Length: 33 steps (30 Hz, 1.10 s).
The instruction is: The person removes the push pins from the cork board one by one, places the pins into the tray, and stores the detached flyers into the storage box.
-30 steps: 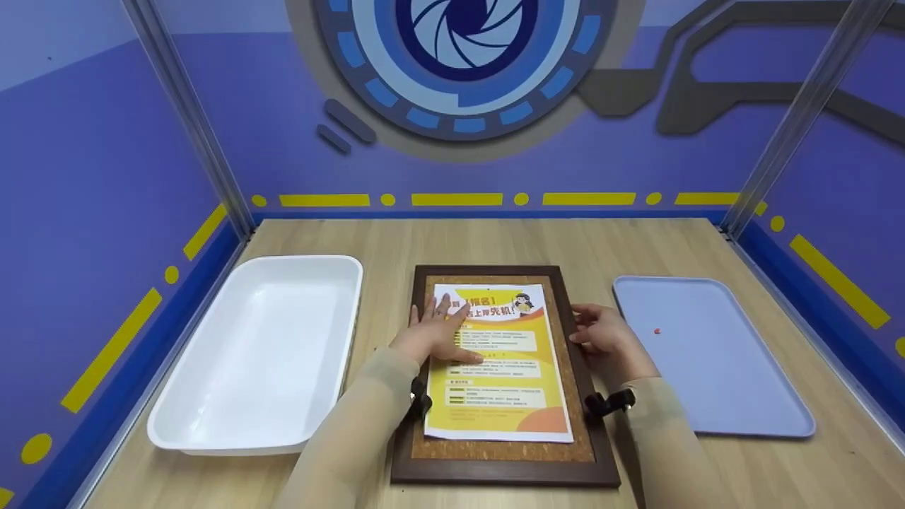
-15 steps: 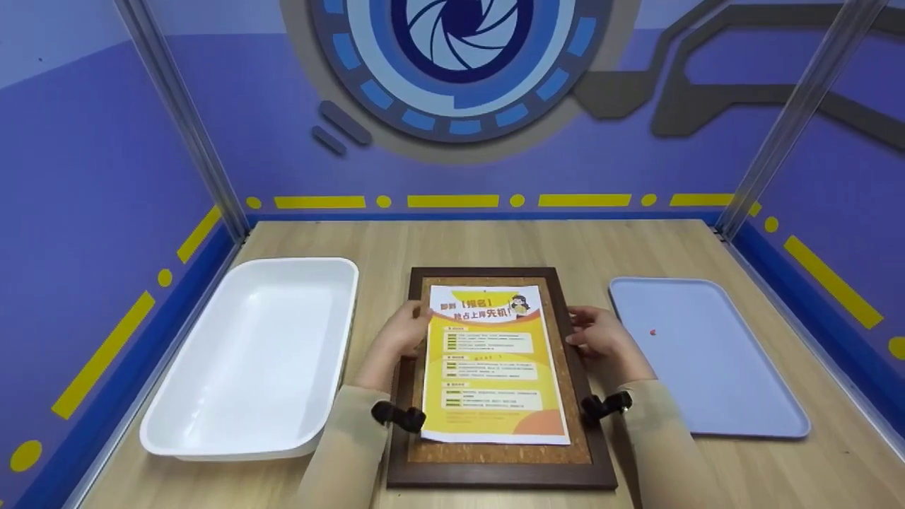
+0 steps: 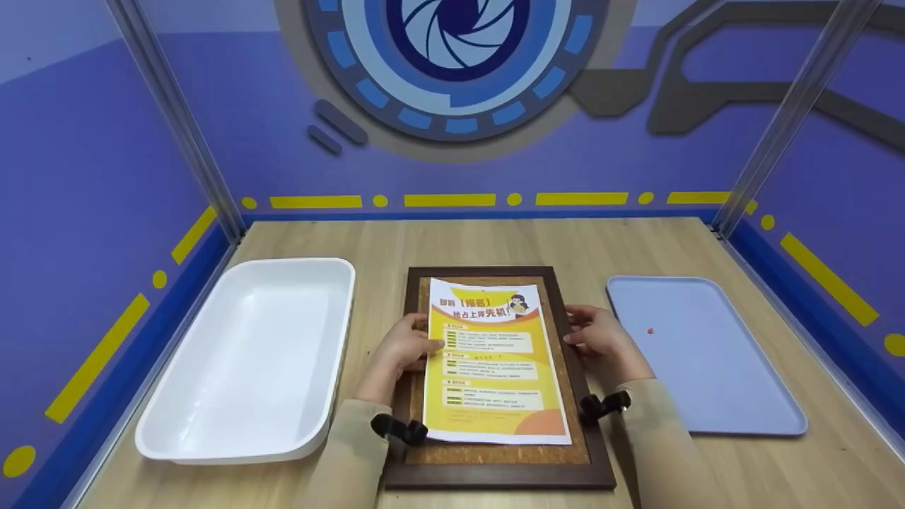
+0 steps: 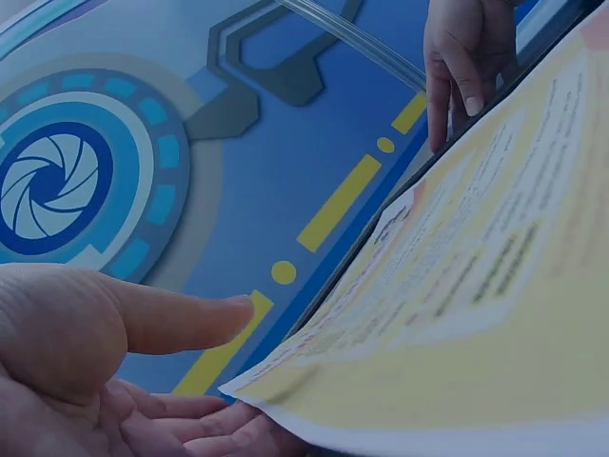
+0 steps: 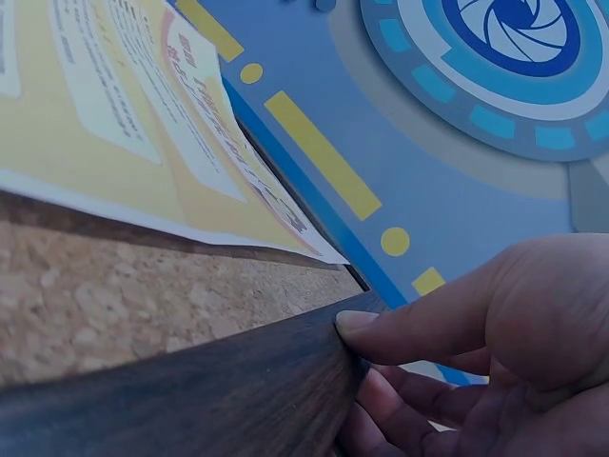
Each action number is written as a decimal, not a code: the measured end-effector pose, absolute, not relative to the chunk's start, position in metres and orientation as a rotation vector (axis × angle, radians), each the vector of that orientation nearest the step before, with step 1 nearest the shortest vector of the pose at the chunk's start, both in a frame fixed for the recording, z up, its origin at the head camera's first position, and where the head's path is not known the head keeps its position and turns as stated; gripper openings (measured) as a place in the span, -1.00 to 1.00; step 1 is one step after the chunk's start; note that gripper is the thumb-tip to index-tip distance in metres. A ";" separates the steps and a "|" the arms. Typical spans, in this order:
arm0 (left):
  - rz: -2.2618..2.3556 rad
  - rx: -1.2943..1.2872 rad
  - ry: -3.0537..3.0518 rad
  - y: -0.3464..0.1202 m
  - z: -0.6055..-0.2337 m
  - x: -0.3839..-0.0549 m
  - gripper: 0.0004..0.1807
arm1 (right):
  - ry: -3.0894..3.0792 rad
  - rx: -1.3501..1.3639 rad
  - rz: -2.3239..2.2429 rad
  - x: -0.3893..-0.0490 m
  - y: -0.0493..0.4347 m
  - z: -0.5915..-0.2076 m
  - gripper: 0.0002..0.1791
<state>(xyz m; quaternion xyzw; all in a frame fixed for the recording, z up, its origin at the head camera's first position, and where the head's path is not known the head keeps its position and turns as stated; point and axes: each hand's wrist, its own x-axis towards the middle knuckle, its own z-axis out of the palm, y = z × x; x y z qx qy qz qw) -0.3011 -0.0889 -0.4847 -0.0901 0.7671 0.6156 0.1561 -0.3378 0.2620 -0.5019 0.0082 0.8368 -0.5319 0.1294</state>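
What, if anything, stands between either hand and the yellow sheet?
For the left hand, nothing visible. Between the right hand and the yellow sheet lie the frame's right border and a strip of cork.

Table (image 3: 481, 244) holds a tub (image 3: 247, 353) on the left, a corkboard (image 3: 502, 476) in the middle and a tray (image 3: 735, 382) on the right.

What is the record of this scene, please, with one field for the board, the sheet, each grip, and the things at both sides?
Board: brown-framed cork board, lying on the wooden table
Sheet: yellow printed sheet, on the board, left edge raised off the cork
Left grip: fingers under the sheet's left edge, thumb above
Right grip: pinches the board's right edge
Left side: white tub
Right side: blue-grey tray bearing a small red thing, too small to identify
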 end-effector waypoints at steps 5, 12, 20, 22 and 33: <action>1.782 -0.244 2.178 -0.091 -0.490 -0.303 -0.20 | 2.428 0.057 -1.549 -0.339 0.262 -0.502 -0.22; 1.888 -0.254 2.114 -0.096 -0.488 -0.305 -0.17 | 2.411 0.040 -1.559 -0.339 0.263 -0.501 -0.21; 2.027 -0.233 2.042 -0.099 -0.470 -0.305 -0.10 | 2.395 0.041 -1.569 -0.338 0.264 -0.500 -0.19; 2.048 -0.216 2.045 -0.100 -0.462 -0.306 -0.10 | 2.402 0.029 -1.574 -0.338 0.264 -0.501 -0.20; 2.031 -0.271 2.120 -0.139 -0.407 -0.310 -0.11 | 2.413 -0.009 -1.577 -0.338 0.265 -0.502 -0.22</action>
